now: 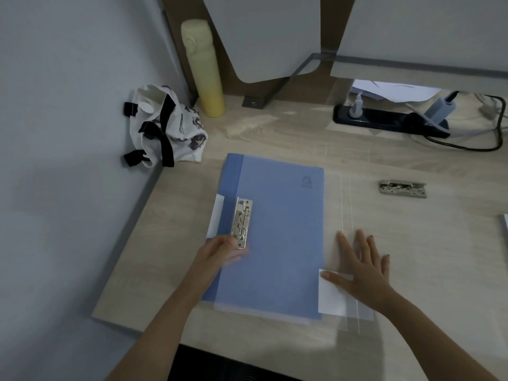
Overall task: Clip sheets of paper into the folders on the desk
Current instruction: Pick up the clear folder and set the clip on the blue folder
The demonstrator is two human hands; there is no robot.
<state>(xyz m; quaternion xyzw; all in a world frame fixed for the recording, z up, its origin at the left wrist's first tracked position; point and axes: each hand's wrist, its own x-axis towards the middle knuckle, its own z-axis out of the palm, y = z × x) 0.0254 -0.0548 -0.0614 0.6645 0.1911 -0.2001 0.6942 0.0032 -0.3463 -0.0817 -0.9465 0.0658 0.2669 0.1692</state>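
A blue folder [280,232] lies on the wooden desk [412,243], with a metal lever clip [242,221] along its left side. My left hand [222,250] rests at the lower end of that clip, fingers curled against it. A clear plastic folder [354,303] lies to the right of the blue one, with a white sheet of paper [331,298] showing at its lower corner. My right hand [360,266] lies flat and spread on the clear folder and the white sheet. A second metal clip [402,188] lies loose at the right.
A white and black cloth bag [165,127] sits in the left corner by the wall. A tall yellow bottle [203,67] stands behind it. A black power strip [390,122] with plugs and cables runs along the back right. Another white sheet edge [505,224] shows at far right.
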